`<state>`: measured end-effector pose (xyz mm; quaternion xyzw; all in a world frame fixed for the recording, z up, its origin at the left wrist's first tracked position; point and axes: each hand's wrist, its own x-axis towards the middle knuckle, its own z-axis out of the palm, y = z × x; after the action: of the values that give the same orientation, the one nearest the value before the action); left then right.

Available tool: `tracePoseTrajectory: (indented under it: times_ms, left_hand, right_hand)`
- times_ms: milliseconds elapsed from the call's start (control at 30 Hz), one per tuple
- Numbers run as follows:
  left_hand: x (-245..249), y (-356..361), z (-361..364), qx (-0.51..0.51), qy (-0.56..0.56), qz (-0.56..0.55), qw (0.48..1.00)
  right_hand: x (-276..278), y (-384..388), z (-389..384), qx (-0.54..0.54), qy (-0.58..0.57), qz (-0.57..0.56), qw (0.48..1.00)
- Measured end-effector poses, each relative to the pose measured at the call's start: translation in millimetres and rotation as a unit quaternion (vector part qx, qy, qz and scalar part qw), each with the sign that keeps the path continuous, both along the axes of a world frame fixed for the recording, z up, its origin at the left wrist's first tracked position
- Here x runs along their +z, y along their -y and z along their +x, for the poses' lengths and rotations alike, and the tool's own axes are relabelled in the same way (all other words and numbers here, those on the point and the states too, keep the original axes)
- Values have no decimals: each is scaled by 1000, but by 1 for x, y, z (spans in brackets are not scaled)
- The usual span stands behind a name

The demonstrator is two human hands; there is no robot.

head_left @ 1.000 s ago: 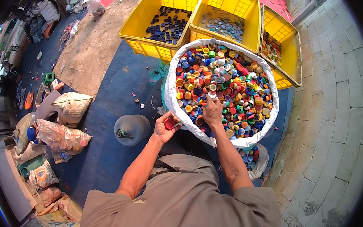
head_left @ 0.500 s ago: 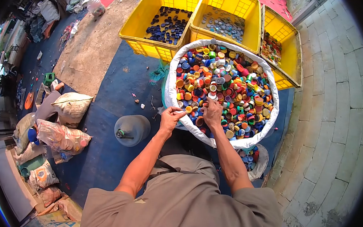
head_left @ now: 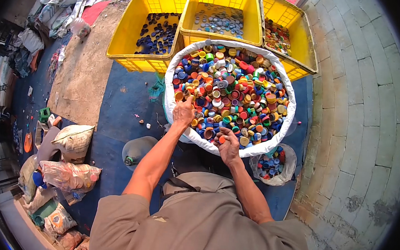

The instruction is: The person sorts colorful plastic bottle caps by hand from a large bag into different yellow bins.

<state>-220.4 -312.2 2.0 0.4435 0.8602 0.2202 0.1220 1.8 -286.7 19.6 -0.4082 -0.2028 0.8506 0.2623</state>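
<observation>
A white-rimmed round sack [head_left: 170, 82] stands in front of me, heaped with plastic bottle caps [head_left: 240, 93] of many colours. Over the left part of the heap is my left hand [head_left: 183, 112], fingers bent and drawn together at the caps; whatever they grip is hidden. My right hand [head_left: 227, 148] is at the near rim, palm partly turned up, with its fingers closed on an orange-red bottle cap [head_left: 222, 139].
Behind the sack stand three yellow crates: the left crate [head_left: 121, 46] holds dark blue caps, the middle crate [head_left: 190, 11] pale ones, the right crate [head_left: 305, 39] mixed ones. A clear bag [head_left: 286, 176] of caps, a large plastic jug [head_left: 137, 149] and filled sacks [head_left: 73, 141] are nearby.
My left hand has moved from the sack's rim onto the caps. My right hand has drawn back from the heap to the near rim, now with an orange-red cap showing. The view has shifted.
</observation>
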Motion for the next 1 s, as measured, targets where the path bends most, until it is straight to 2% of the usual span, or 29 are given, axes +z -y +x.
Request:
tracePoseTrajectory:
  times_ms: [267, 633, 733, 833, 867, 900, 933, 1000]
  left_hand:
    - [-15, -11, 7, 2, -19, -1, 1000]
    - [-22, -20, 4, 26, 11, -8, 1000]
    - [-30, -19, 2, 15, 8, 25, 1000]
    - [-26, -15, 1, -3, -18, 100, 995]
    - [-22, -13, 1, 33, 123, 126, 984]
    - [-9, -10, 3, 67, 261, 150, 951]
    - [-2, -6, 4, 99, 394, 170, 898]
    - [8, 11, -3, 131, 704, 220, 662]
  right_hand:
    - [5, 2, 17, -6, 13, -2, 1000]
    - [10, -3, 18, 2, 49, 14, 999]
    - [11, -4, 14, 1, 55, 32, 998]
    - [3, -14, 8, 29, 138, 93, 986]
    - [0, -20, 5, 35, 167, 131, 977]
    - [-5, -28, 1, 50, 207, 205, 955]
    - [-2, -36, -7, 63, 245, 276, 927]
    - [13, -52, -21, 100, 342, 400, 845]
